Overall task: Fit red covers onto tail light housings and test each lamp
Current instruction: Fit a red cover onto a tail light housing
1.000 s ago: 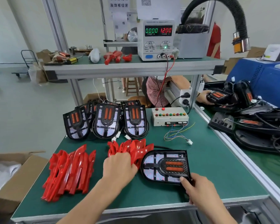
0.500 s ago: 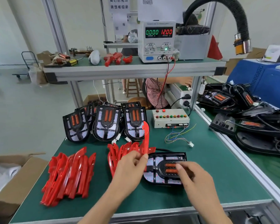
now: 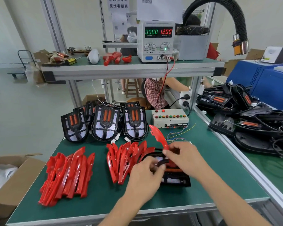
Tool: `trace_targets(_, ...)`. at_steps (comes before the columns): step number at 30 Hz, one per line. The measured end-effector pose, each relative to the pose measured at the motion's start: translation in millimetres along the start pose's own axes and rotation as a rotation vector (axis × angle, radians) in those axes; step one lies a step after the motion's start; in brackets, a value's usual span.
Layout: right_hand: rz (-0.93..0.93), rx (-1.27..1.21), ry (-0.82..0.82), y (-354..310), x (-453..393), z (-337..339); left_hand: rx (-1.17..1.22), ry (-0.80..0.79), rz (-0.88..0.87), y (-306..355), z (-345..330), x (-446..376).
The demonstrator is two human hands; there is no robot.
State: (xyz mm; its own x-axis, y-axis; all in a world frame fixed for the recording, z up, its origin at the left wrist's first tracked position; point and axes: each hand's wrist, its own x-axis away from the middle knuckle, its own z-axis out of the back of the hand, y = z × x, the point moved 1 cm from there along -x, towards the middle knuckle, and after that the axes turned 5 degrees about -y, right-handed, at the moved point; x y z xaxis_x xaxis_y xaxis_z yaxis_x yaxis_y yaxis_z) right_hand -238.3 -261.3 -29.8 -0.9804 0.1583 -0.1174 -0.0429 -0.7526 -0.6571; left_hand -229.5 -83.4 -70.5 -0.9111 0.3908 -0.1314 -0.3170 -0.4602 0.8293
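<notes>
Fingers of my right hand pinch a red cover tilted above the tail light housing on the green desk; my left hand grips the housing's edge.

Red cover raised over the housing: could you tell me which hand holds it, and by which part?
The right hand pinches the red cover at its lower end; the rest sticks up free. The left hand grips the housing.

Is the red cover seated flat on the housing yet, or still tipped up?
Tipped up. The red cover slants upward from the right hand, its far end in the air above the housing.
</notes>
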Motion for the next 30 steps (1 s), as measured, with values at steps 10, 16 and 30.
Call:
trace_targets(10, 0.331, 0.705, -0.298, 20.0, -21.5, 11.1, -0.186, 0.149, 0.08, -28.1, 28.4, 3.4)
trace_targets(16, 0.333, 0.499, -0.208, 34.7, -20.8, 7.7, -0.326, 0.005, 0.035, -13.8, 21.6, -14.7)
trace_targets(30, 0.335, 0.453, -0.118, 42.4, -25.2, -7.1, -0.41, -0.097, 0.094, -22.9, 18.4, -32.7)
